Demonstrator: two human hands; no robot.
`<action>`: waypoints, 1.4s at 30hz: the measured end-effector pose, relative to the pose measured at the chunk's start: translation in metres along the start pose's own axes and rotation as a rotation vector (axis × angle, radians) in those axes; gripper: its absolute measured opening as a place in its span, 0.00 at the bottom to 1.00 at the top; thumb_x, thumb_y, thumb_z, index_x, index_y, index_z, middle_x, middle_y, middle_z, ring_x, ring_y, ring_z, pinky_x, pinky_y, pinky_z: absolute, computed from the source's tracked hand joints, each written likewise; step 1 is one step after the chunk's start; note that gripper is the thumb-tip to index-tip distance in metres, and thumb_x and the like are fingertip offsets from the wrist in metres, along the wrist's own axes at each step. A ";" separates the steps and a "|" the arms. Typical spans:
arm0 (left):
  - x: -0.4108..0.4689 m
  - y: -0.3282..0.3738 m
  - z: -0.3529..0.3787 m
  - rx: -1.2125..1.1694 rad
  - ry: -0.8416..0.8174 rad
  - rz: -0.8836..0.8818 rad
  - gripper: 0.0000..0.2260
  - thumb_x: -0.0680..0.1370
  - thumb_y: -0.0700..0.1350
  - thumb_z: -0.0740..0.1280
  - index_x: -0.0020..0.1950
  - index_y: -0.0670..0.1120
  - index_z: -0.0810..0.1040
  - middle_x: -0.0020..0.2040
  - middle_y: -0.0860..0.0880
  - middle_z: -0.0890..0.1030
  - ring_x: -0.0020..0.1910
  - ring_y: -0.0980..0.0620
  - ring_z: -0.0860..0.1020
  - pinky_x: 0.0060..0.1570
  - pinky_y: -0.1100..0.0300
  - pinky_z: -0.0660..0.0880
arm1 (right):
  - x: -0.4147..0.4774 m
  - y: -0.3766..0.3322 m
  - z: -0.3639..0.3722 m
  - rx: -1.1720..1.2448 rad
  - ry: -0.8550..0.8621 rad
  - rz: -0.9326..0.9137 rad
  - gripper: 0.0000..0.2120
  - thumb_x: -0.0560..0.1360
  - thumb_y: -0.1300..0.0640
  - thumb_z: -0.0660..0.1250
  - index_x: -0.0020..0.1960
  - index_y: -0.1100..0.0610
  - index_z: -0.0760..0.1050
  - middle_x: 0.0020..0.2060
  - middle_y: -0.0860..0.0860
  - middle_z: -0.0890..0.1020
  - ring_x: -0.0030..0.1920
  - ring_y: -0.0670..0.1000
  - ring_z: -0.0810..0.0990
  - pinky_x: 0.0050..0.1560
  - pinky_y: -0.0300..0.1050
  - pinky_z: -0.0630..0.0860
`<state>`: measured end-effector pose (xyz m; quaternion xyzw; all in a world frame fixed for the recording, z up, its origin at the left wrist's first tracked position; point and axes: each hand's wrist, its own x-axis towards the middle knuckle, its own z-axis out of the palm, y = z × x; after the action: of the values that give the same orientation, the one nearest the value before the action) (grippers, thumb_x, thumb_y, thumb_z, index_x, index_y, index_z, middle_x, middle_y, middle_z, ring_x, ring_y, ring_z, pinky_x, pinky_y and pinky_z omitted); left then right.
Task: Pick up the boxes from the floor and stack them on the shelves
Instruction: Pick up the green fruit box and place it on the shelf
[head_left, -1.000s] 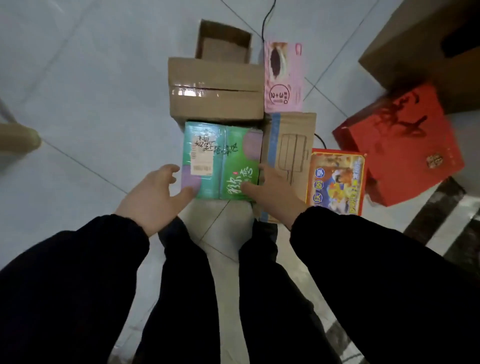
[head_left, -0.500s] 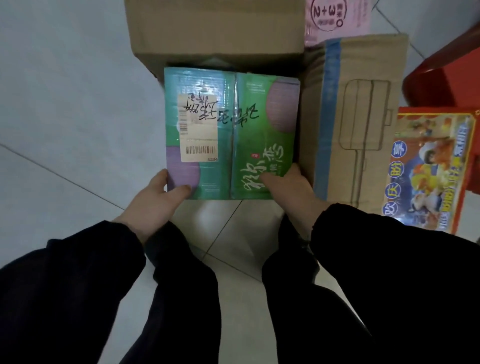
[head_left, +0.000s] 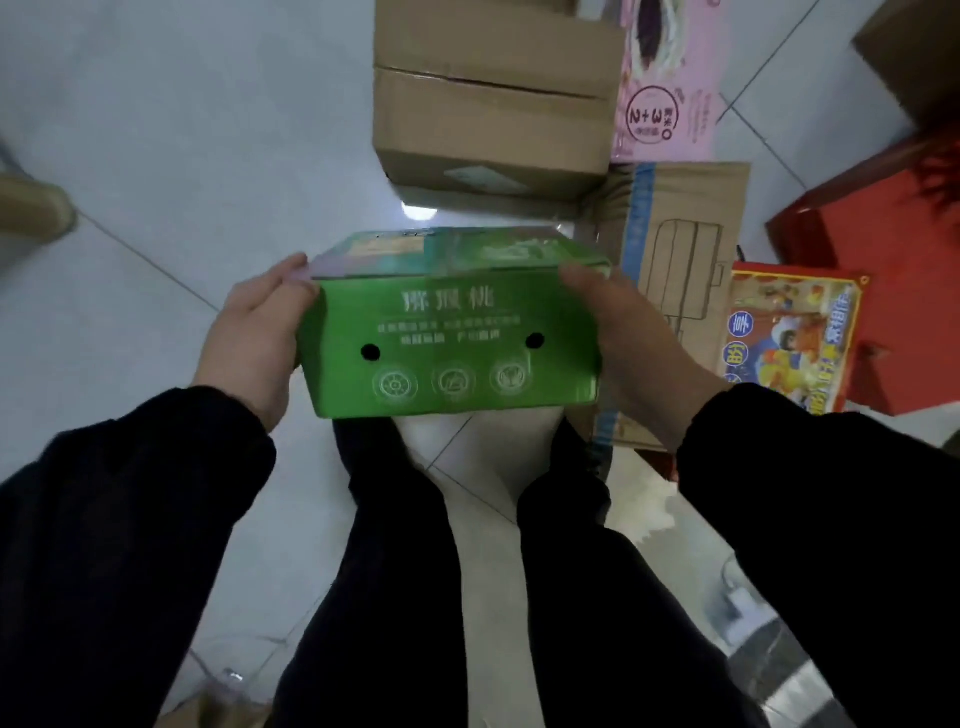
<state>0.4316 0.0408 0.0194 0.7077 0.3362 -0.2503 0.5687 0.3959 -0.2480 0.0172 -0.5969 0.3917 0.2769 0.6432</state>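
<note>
A green box (head_left: 452, 343) with white print and two round holes on its near side hangs in the air above my legs. My left hand (head_left: 254, 338) grips its left end and my right hand (head_left: 623, 338) grips its right end. On the floor beyond it stand a taped plain cardboard box (head_left: 493, 104), a pink box (head_left: 670, 104), a brown box with a blue stripe and a line drawing (head_left: 680, 260), a colourful printed box (head_left: 789, 343) and a red box (head_left: 893, 270). No shelf is in view.
Pale floor tiles (head_left: 182, 130) spread to the left. A tan object (head_left: 31, 213) pokes in at the left edge. Another brown carton (head_left: 914, 52) sits at the top right corner. My dark trouser legs (head_left: 395, 571) fill the bottom middle.
Both hands closed on the ends of the green box and lifted it off the floor toward me. Its green side now faces me instead of its top.
</note>
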 end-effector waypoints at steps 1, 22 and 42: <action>-0.009 0.010 -0.009 -0.045 0.017 -0.001 0.22 0.76 0.51 0.67 0.70 0.53 0.78 0.59 0.61 0.80 0.50 0.70 0.81 0.61 0.53 0.78 | -0.014 -0.015 0.002 -0.028 -0.030 -0.046 0.27 0.69 0.41 0.74 0.64 0.52 0.77 0.59 0.55 0.85 0.56 0.60 0.85 0.53 0.65 0.82; -0.510 0.227 -0.235 -0.390 0.496 0.375 0.41 0.62 0.47 0.81 0.72 0.48 0.68 0.59 0.48 0.83 0.52 0.52 0.85 0.45 0.55 0.83 | -0.451 -0.329 0.128 -0.670 -0.656 -0.831 0.43 0.65 0.43 0.79 0.76 0.39 0.64 0.59 0.39 0.83 0.56 0.42 0.84 0.58 0.49 0.82; -1.003 0.075 -0.195 -0.405 1.434 0.383 0.51 0.60 0.57 0.83 0.79 0.61 0.61 0.56 0.61 0.84 0.56 0.58 0.83 0.57 0.53 0.81 | -0.843 -0.208 0.166 -0.770 -1.296 -1.188 0.31 0.72 0.60 0.77 0.67 0.40 0.68 0.45 0.31 0.81 0.38 0.25 0.78 0.33 0.22 0.71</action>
<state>-0.1677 0.0291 0.8505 0.6249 0.5335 0.4391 0.3634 0.1412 -0.0186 0.8320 -0.5990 -0.5247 0.2914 0.5300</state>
